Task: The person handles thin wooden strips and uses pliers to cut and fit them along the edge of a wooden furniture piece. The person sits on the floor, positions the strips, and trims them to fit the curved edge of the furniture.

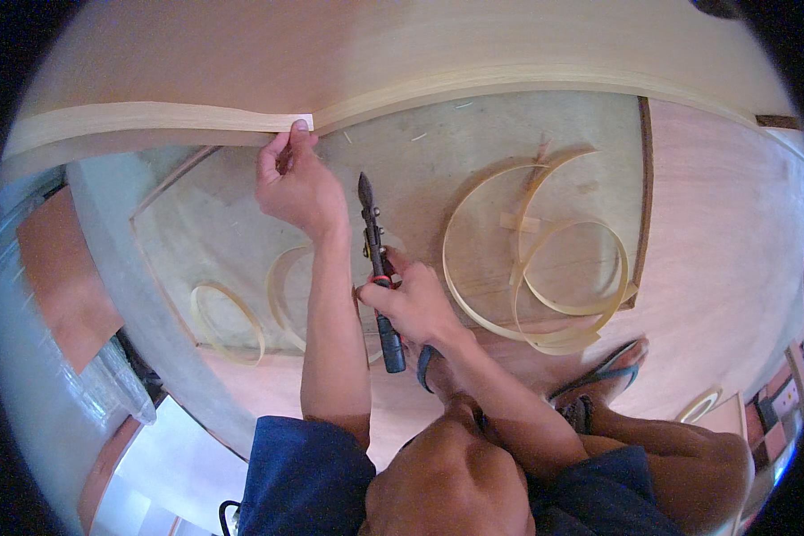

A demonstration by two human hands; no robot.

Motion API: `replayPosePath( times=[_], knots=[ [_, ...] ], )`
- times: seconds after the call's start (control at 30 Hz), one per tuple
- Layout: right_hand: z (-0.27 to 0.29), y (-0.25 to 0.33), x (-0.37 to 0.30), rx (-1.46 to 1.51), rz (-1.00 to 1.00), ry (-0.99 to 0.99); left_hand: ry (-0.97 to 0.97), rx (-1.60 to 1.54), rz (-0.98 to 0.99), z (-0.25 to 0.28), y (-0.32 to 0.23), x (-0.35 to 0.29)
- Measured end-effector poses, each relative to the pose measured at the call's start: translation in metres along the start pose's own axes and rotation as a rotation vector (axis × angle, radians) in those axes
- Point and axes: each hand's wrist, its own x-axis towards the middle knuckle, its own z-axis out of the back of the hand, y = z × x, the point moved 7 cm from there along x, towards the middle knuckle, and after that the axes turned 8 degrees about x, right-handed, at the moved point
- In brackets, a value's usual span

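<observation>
My left hand pinches the pale end of a wood-coloured edging strip, thumb on top, against the edge of a large upright panel. To its right, the same kind of edging runs along the panel. Lower down, my right hand grips a pair of snips with dark blades and black-and-red handles. The blades point up toward the panel, apart from the strip. Beyond the right hand lie loose coils of edging strip.
A greyish board with dark edges lies under the coils, with a smaller strip loop at left. My sandalled feet rest at the near side. Brown sheet and clear plastic wrap lie at far left.
</observation>
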Motion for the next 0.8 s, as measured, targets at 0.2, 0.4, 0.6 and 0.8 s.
replayPosePath(
  times=[0.2, 0.4, 0.6, 0.8],
  knots=[
    [0.009, 0.02, 0.005, 0.0, 0.066, 0.045, 0.221, -0.022, 0.18, 0.004, -0.001, 0.015],
    [0.01, 0.041, 0.002, 0.156, 0.043, 0.094, 0.574, -0.233, 0.441, -0.001, -0.004, 0.007],
    [0.002, 0.063, 0.003, 0.207, 0.082, 0.103, 0.688, -0.215, 0.422, -0.005, -0.014, 0.007],
    [-0.004, 0.07, 0.004, 0.321, 0.047, 0.127, 0.707, -0.255, 0.41, -0.007, -0.014, 0.009]
  ],
)
